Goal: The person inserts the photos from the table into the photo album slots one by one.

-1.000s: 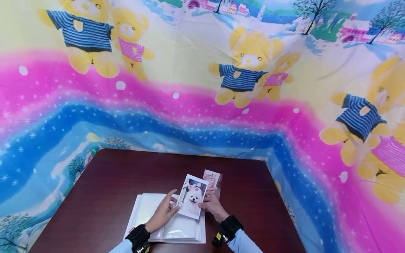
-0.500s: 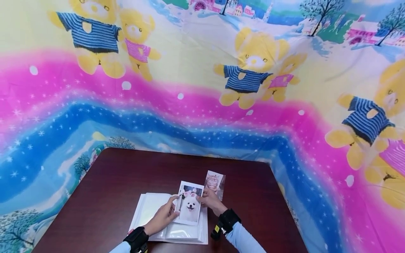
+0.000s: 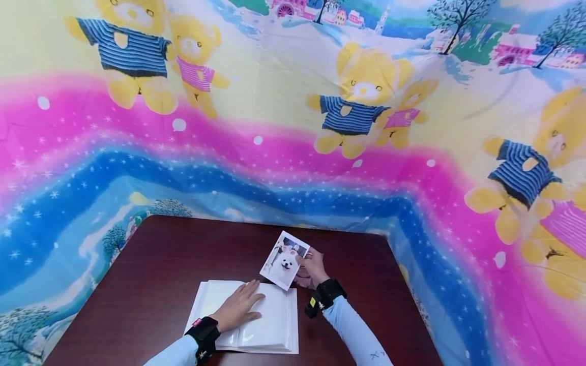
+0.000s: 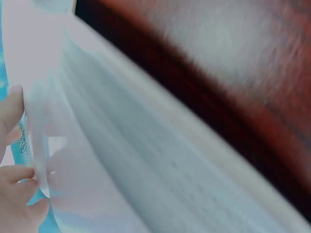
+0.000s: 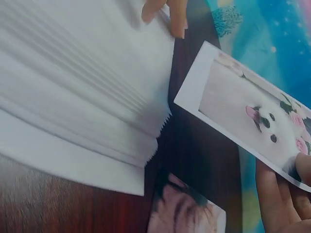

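Observation:
A white-bordered photo of a fluffy white dog [image 3: 285,262] is raised beyond the album, pinched at its right edge by my right hand [image 3: 313,265]. Thumb on the front, fingers behind, as the right wrist view shows. The open photo album [image 3: 274,325] lies on the table with clear, pale sleeves. Across its middle rests my left hand [image 3: 239,307], fingers extended over the pages near the top edge. A second photo [image 5: 187,206], partly cut off in the right wrist view, lies on the table beside the album; in the head view the right hand mostly covers it.
The dark reddish-brown table [image 3: 151,284] reaches back to a hanging cloth [image 3: 284,203] printed with teddy bears, which closes off the far side and both flanks. Black wrist straps with cameras [image 3: 316,304] sit on both forearms.
The left hand has let go of the dog photo and come down on the album. My right hand has carried the photo up and away from the pages, over the second photo.

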The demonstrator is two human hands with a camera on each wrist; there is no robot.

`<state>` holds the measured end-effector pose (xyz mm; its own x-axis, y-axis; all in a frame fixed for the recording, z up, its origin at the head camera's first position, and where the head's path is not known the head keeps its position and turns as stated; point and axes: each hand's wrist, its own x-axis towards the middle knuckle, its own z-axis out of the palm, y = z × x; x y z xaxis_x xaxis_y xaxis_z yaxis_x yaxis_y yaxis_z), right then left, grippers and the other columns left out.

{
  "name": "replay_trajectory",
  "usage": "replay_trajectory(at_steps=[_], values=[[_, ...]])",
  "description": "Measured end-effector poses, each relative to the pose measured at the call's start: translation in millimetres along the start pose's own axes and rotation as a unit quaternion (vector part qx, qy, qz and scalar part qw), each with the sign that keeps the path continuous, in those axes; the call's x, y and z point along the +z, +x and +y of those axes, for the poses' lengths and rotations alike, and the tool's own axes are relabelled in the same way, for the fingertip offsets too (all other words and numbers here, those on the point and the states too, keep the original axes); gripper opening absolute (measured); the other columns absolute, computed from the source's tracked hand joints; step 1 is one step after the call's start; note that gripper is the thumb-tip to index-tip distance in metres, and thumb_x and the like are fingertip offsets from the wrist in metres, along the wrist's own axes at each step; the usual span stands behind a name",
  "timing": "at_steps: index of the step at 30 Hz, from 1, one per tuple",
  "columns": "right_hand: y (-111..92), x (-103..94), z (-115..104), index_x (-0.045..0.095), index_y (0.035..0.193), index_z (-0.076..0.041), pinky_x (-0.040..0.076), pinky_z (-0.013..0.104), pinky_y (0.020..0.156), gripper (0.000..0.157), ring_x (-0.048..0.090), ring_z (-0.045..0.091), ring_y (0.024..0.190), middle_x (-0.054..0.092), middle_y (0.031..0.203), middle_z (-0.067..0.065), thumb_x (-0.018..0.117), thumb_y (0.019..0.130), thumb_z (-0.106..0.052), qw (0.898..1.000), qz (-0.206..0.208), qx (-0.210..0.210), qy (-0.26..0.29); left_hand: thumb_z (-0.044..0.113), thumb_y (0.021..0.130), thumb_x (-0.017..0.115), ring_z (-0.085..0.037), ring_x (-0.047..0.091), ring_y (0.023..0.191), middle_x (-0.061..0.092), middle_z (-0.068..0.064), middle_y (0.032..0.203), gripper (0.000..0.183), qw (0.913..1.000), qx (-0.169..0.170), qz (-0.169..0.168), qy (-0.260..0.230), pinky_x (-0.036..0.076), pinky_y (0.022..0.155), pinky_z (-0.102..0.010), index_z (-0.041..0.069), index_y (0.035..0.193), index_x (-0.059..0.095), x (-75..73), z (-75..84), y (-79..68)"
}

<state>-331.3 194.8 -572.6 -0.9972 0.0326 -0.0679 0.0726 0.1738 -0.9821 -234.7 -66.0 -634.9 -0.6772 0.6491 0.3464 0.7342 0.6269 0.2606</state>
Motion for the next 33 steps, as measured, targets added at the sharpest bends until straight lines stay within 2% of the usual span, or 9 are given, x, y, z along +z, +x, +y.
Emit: replay_trajectory(at_steps=[2,5,8,10,16,23,26,30,33], values=[[2,4.5,1,0.053,0.133,0.007,0.055,0.037,0.084,0.041,0.066,0.032,0.103,0.066,0.116,0.025,0.064,0.094,0.0,1.0,0.006,0.012,0.002,0.03,0.09,0.071,-0.046,0.041,0.133,0.046,-0.032,0.141,0.046,0.9995,-0.006,-0.029,0.003,0.034,0.108,-0.057,0.001,0.125,0.062,-1.4,-0.9,1.0],[2,11.4,4,0.05,0.133,0.006,0.056,0.041,0.083,0.04,0.067,0.03,0.1,0.065,0.117,0.024,0.062,0.095,-0.002,0.999,-0.003,0.028,0.023,0.03,0.092,0.069,-0.045,0.043,0.132,0.047,-0.031,0.14,0.044,0.9992,0.0,-0.036,0.016,0.035,0.107,-0.056,0.002,0.125,0.063,-2.5,-0.8,0.6],[1,17.9,7,0.047,0.134,0.003,0.053,0.05,0.087,0.039,0.069,0.031,0.096,0.064,0.118,0.023,0.06,0.098,-0.004,0.996,-0.009,0.048,0.07,0.03,0.09,0.071,-0.045,0.046,0.129,0.051,-0.031,0.137,0.042,0.9994,0.017,-0.007,0.031,0.038,0.105,-0.057,0.002,0.121,0.064,-1.8,-0.1,-0.5],[2,22.1,9,0.044,0.135,0.002,0.052,0.052,0.089,0.039,0.07,0.033,0.097,0.063,0.119,0.025,0.057,0.099,-0.004,0.994,-0.004,0.042,0.1,0.03,0.088,0.072,-0.044,0.049,0.126,0.053,-0.03,0.134,0.042,0.9987,0.026,0.014,0.043,0.04,0.103,-0.056,0.003,0.119,0.064,-0.2,0.0,-1.0],[7,33.6,21,0.042,0.133,0.009,0.058,0.039,0.082,0.038,0.066,0.04,0.103,0.059,0.121,0.034,0.054,0.098,0.004,0.988,0.042,-0.006,0.149,0.031,0.085,0.075,-0.043,0.052,0.122,0.056,-0.028,0.129,0.041,0.9963,0.035,0.051,0.06,0.043,0.101,-0.055,0.004,0.115,0.066,4.7,0.2,-2.0],[4,39.1,33,0.047,0.133,0.009,0.059,0.041,0.074,0.04,0.07,0.03,0.089,0.063,0.115,0.03,0.06,0.095,0.003,0.997,0.043,0.007,0.068,0.031,0.085,0.076,-0.042,0.053,0.12,0.055,-0.028,0.129,0.04,0.9958,0.036,0.056,0.063,0.044,0.099,-0.054,0.007,0.114,0.066,4.8,1.2,-2.7],[4,38.1,35,0.047,0.133,0.008,0.058,0.041,0.068,0.041,0.068,0.025,0.08,0.064,0.114,0.028,0.061,0.094,0.003,0.998,0.04,-0.001,0.04,0.03,0.085,0.076,-0.043,0.052,0.122,0.055,-0.028,0.13,0.04,0.9963,0.033,0.051,0.062,0.043,0.1,-0.054,0.006,0.115,0.065,2.9,2.8,-2.6],[5,35.2,35,0.037,0.143,0.001,0.048,0.032,0.053,0.055,0.057,0.019,0.062,0.064,0.104,0.028,0.06,0.093,0.008,0.998,0.024,-0.053,-0.007,0.029,0.086,0.074,-0.044,0.049,0.126,0.054,-0.028,0.133,0.04,0.9973,0.024,0.037,0.059,0.043,0.101,-0.055,0.006,0.117,0.065,0.5,4.1,-3.6],[7,33.9,34,0.03,0.15,-0.009,0.04,0.029,0.045,0.066,0.045,0.016,0.048,0.063,0.093,0.026,0.059,0.093,0.01,0.992,-0.005,-0.112,-0.059,0.029,0.088,0.073,-0.046,0.048,0.127,0.053,-0.027,0.134,0.039,0.9976,0.02,0.03,0.059,0.042,0.101,-0.056,0.006,0.118,0.065,-0.8,4.5,-5.0]])
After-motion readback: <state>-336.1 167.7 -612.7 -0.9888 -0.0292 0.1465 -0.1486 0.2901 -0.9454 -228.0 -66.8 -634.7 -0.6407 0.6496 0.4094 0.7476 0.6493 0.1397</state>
